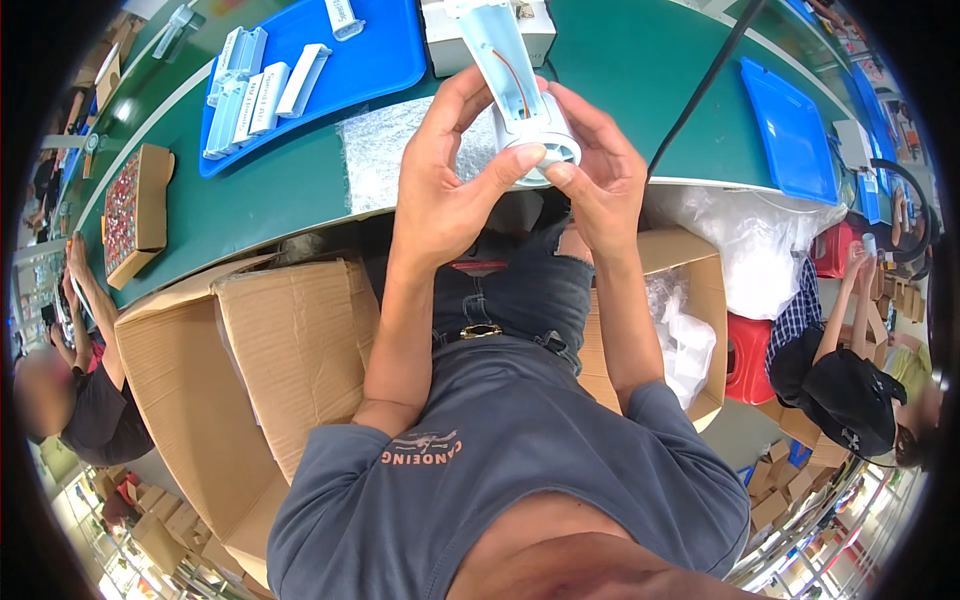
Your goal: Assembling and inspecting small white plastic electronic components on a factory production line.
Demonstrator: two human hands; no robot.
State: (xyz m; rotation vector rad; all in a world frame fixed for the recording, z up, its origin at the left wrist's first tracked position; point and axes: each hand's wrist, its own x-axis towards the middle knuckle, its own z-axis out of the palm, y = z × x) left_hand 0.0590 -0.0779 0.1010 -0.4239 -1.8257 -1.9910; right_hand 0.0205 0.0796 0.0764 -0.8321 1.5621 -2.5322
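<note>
Between my two hands is a pale blue plastic housing [507,72] with a long open trough and a round end near me. A thin red wire runs along the trough. My left hand [445,175] closes on the round end from the left, its thumb pressed on the rim. From the right, my right hand [608,165] grips the same end, its thumb beside the other one. Some fingertips are hidden behind the housing. It is held tilted above the front edge of the green table [640,60], partly in front of a white box [440,45].
A blue tray [385,70] at the left holds several pale blue plastic parts. Bubble wrap [375,160] lies below it. Left stands a box of small red pieces [137,215]; right, another blue tray [790,130] and a black cable [700,95]. Cardboard boxes [290,330] flank me. Co-workers sit at both sides.
</note>
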